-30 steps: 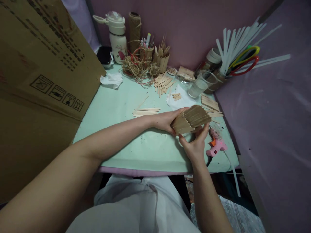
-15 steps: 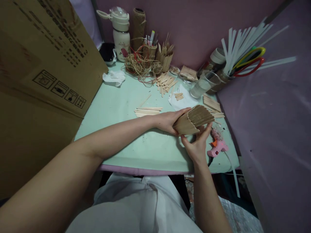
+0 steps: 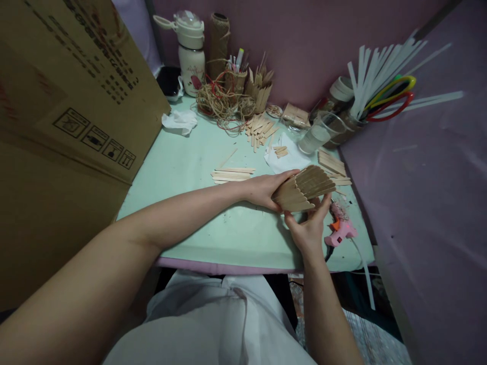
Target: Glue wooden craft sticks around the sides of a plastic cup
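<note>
A: What's over the worktop (image 3: 190,228)?

B: A stick box (image 3: 291,196), right between the fingers. Left hand (image 3: 264,191) grips its left end; right hand (image 3: 309,233) braces it from below and right, thumb and finger spread. Glue gun (image 3: 341,232) sits just beyond the right fingers.

A: Fragile?

B: Light, stiff, probably snappy at the joints imo. Hold flat sides, not the scalloped edge (image 3: 304,195).

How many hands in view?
2: the left hand at the left end of the wooden-stick piece, the right hand at its near right side; both partly hidden.

Grn tbl (image 3: 198,152) w/ sticks (image 3: 233,175), glue gun (image 3: 344,230), tissue (image 3: 179,122).
</note>
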`<action>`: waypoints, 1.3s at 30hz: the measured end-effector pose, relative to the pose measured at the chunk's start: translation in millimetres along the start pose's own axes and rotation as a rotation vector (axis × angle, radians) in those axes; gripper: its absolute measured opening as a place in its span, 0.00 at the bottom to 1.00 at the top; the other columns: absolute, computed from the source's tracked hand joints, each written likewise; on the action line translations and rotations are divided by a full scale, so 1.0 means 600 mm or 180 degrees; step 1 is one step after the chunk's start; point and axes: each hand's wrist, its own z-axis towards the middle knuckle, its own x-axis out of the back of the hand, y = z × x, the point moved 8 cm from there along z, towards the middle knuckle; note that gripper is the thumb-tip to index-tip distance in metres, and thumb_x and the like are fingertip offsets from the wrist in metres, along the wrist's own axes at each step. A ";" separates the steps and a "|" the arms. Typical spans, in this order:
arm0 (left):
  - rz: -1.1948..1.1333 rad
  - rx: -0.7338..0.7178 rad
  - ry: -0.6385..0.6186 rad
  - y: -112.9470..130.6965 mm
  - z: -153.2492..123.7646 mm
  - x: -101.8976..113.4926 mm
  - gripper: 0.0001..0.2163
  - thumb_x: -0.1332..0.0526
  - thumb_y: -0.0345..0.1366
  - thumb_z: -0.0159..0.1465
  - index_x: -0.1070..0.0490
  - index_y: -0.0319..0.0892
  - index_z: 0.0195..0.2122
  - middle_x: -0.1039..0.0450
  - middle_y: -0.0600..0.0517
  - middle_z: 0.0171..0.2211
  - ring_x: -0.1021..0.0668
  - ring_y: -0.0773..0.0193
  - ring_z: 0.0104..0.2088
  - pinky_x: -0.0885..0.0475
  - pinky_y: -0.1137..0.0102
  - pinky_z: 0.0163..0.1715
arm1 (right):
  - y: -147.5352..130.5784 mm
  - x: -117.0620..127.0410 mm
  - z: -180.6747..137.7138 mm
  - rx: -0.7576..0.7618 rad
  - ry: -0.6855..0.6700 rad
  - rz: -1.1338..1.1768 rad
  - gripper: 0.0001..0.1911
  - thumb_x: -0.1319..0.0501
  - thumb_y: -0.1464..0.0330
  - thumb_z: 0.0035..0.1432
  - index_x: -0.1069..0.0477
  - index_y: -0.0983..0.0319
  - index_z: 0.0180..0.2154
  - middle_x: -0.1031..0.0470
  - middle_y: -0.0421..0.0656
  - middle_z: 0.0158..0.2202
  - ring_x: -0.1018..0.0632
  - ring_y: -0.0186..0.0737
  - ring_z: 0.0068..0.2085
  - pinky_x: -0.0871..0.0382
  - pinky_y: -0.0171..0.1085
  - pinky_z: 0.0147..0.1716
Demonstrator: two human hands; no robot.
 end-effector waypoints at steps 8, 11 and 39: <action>-0.0060 0.0032 -0.0009 0.003 -0.001 0.001 0.56 0.28 0.40 0.47 0.62 0.48 0.72 0.42 0.41 0.67 0.33 0.42 0.63 0.37 0.54 0.58 | 0.001 0.000 0.000 -0.0008 -0.0011 -0.0018 0.62 0.31 0.65 0.47 0.71 0.59 0.70 0.51 0.58 0.70 0.38 0.53 0.67 0.42 0.56 0.63; -0.0023 0.0048 -0.0011 0.003 -0.002 0.001 0.55 0.29 0.41 0.48 0.62 0.48 0.72 0.41 0.42 0.67 0.32 0.42 0.62 0.36 0.55 0.58 | 0.000 -0.003 0.000 0.0068 -0.0037 0.0035 0.62 0.31 0.65 0.48 0.73 0.58 0.70 0.55 0.57 0.71 0.41 0.53 0.69 0.45 0.56 0.65; -0.0037 0.0307 0.0063 0.014 -0.001 0.014 0.53 0.26 0.41 0.47 0.56 0.48 0.70 0.36 0.45 0.64 0.30 0.45 0.60 0.33 0.58 0.57 | -0.147 0.066 0.014 0.1457 0.0352 -0.1220 0.04 0.39 0.67 0.65 0.26 0.57 0.36 0.24 0.43 0.35 0.30 0.45 0.41 0.39 0.45 0.44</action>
